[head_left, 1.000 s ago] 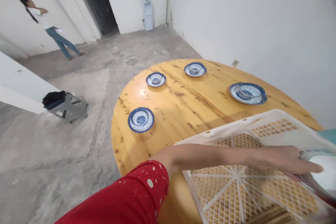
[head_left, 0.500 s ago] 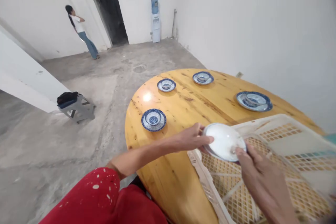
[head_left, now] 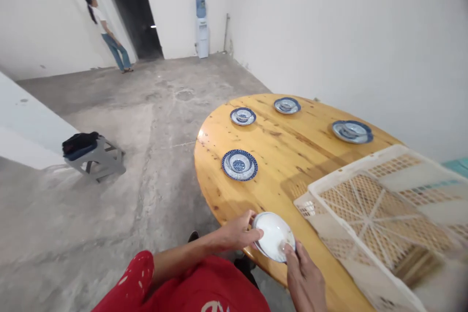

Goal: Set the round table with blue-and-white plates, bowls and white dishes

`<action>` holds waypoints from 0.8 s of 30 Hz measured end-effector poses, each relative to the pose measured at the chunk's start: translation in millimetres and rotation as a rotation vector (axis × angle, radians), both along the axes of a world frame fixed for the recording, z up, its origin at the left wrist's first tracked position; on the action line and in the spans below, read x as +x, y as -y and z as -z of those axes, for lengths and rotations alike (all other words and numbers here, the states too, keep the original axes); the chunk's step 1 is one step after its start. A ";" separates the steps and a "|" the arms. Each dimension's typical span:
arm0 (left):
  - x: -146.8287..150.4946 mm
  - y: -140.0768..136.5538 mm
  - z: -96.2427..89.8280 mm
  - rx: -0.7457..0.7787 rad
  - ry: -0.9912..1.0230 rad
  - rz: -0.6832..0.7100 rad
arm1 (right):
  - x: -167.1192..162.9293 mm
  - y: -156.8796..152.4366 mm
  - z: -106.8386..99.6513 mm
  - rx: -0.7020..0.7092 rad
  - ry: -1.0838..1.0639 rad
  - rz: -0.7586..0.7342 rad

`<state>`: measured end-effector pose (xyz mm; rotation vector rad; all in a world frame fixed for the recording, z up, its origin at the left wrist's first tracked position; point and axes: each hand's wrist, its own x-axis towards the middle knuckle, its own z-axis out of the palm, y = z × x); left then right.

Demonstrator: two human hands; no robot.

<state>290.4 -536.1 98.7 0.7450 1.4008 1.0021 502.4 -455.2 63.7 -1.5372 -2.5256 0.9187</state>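
A shiny white dish [head_left: 273,235] with a thin blue rim is held tilted over the near edge of the table. My left hand [head_left: 238,232] grips its left side, thumb on top and fingers underneath. At its lower right edge, the thumb of my right hand [head_left: 304,275] presses on the surface while the fingers curl beneath. A second rim seems to show under the dish, but I cannot tell whether it is a stack. Closest to my hands on the tabletop is a blue-and-white plate [head_left: 252,174] with a small bowl [head_left: 239,163] on it.
The round wooden table [head_left: 281,165] also bears a left rear plate [head_left: 244,123], a back plate [head_left: 297,108] and a right plate [head_left: 368,137]. A white plastic crate [head_left: 351,226] occupies its right side. A stool [head_left: 107,158], a water dispenser [head_left: 202,36] and a person [head_left: 106,29] are beyond.
Both hands have drawn the dish away from over the crate, leftward and closer to my body. My view has shifted, and the person near the doorway has lowered an arm.
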 end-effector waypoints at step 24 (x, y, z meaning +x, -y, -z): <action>-91.2 131.9 30.4 -0.013 -0.129 -0.201 | -148.5 111.8 28.0 0.012 -0.555 0.109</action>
